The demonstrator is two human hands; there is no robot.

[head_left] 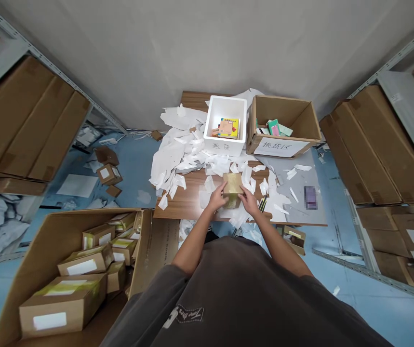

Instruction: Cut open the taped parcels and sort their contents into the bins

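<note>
A small brown cardboard parcel (233, 185) stands on the wooden table (185, 202) among torn white paper. My left hand (217, 197) grips its left side with the fingers curled round it. My right hand (249, 201) holds its right side the same way. Both forearms reach forward from my dark grey shirt. White paper scraps (178, 154) cover much of the table behind and beside the parcel.
A white foam box (225, 144) with colourful items and an open cardboard box (282, 144) with a paper label stand at the table's back. A big carton (47, 226) of taped parcels sits at my lower left. Metal shelves with flat cartons flank both sides.
</note>
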